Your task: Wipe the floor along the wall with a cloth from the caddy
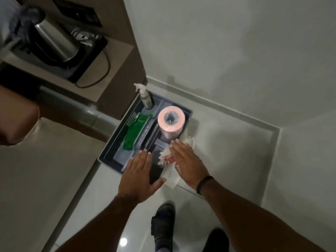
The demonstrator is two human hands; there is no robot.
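Note:
A grey caddy (116, 131) stands on the tiled floor in the corner by the wall. A white cloth (171, 176) with a pink patch hangs over the caddy's near right edge. My right hand (189, 164) lies flat on that cloth, fingers extended toward the roll. My left hand (141, 176) hovers flat and spread over the caddy's near compartment, just left of the cloth, holding nothing. Whether the right fingers grip the cloth is not visible.
In the caddy stand a pink roll (171, 120), a green cloth (135, 130) and a spray bottle (145, 99). A shelf with a steel kettle (54, 42) on a black tray juts out at upper left. My shoes (163, 220) are on the floor below.

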